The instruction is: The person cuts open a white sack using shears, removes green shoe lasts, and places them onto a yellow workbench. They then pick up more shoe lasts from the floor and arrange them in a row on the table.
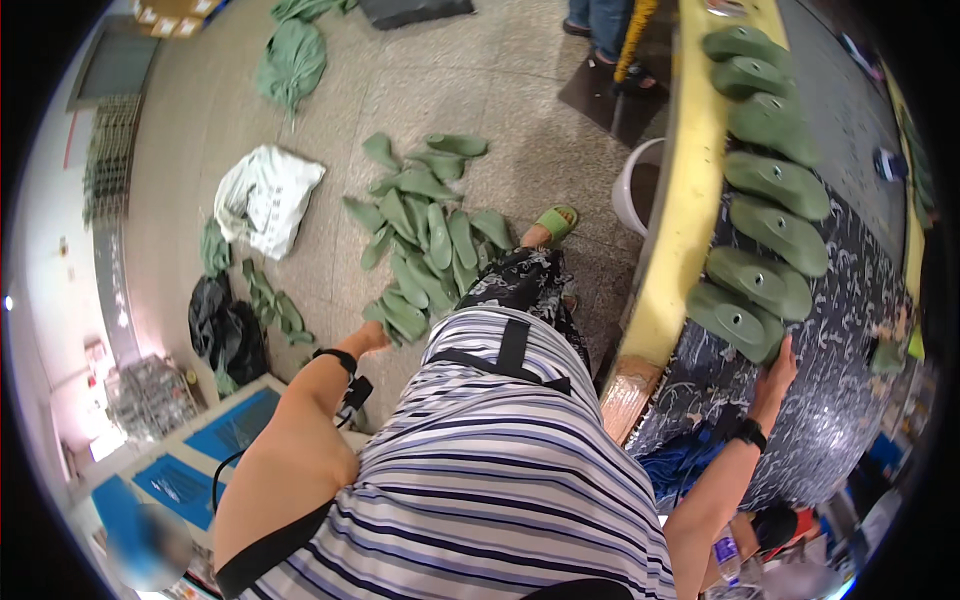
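Green shoe lasts (775, 235), each with a metal-rimmed hole, lie in a row along the bench to my right. My right hand (778, 374) is at the nearest last (737, 322), its fingers closed about the end closest to me. On the floor ahead lies a loose pile of similar green lasts (440, 235). My left hand (374, 339) reaches down to the near edge of this pile, beside a last (403, 316). Its fingers are mostly hidden, so whether it grips that last does not show.
The bench's yellow edge (678, 215) runs along my right, with a white bucket (628, 188) beside it. A white sack (268, 200), a black bag (226, 330) and green cloth bags (292, 65) lie on the floor. Another person's legs (606, 30) stand beyond.
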Demonstrator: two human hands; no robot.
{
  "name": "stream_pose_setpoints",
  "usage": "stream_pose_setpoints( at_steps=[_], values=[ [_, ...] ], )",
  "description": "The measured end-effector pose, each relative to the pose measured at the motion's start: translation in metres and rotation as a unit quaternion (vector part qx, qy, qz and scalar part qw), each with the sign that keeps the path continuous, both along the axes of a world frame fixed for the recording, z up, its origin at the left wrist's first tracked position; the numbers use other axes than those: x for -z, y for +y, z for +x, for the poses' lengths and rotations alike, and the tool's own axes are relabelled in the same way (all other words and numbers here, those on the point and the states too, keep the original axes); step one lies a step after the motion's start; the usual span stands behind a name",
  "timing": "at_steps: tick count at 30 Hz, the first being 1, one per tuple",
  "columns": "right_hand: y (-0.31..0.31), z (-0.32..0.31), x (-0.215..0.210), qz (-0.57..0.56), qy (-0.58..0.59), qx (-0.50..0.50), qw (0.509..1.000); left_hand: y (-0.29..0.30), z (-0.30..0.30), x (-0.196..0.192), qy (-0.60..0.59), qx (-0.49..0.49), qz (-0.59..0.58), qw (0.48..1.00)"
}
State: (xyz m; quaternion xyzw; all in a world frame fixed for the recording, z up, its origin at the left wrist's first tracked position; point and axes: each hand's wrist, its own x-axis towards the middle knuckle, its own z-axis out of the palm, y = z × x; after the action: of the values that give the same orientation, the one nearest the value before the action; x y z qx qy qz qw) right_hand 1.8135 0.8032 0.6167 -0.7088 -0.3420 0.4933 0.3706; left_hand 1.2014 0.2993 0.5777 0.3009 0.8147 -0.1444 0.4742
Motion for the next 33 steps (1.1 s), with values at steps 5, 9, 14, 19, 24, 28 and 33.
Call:
stream_pose_setpoints(
  at_steps=[5, 9, 14, 19, 24, 28, 33],
  values=[
    [-0.004, 0.066, -0.023, 0.085, -0.523, -0.153, 0.834, 0.059, 0.003, 0.058, -0.068, -0.227, 0.088, 0.967],
    [-0.019, -0.006, -0.101, 0.118, -0.232, -0.052, 0.964, 0.102, -0.018, 0.098, -0.051, -0.092, 0.182, 0.978],
    [0.002, -0.228, -0.197, 0.121, -0.108, -0.163, 0.973, 0.191, -0.074, 0.088, -0.121, -0.3, 0.229, 0.918],
    [0.072, -0.47, -0.168, 0.073, -0.034, -0.461, 0.883, 0.208, -0.161, 0.063, -0.088, -0.368, 0.283, 0.881],
    [0.104, -0.655, -0.142, -0.001, -0.005, -0.703, 0.711, 0.167, -0.19, 0.039, -0.013, -0.646, 0.353, 0.676],
    [0.13, -0.767, -0.1, -0.032, -0.018, -0.799, 0.6, 0.131, -0.153, 0.031, 0.04, -0.761, 0.345, 0.548],
    [0.16, -0.894, -0.041, -0.041, -0.113, -0.877, 0.465, 0.127, -0.076, 0.042, 0.096, -0.869, 0.221, 0.431]
  ],
)
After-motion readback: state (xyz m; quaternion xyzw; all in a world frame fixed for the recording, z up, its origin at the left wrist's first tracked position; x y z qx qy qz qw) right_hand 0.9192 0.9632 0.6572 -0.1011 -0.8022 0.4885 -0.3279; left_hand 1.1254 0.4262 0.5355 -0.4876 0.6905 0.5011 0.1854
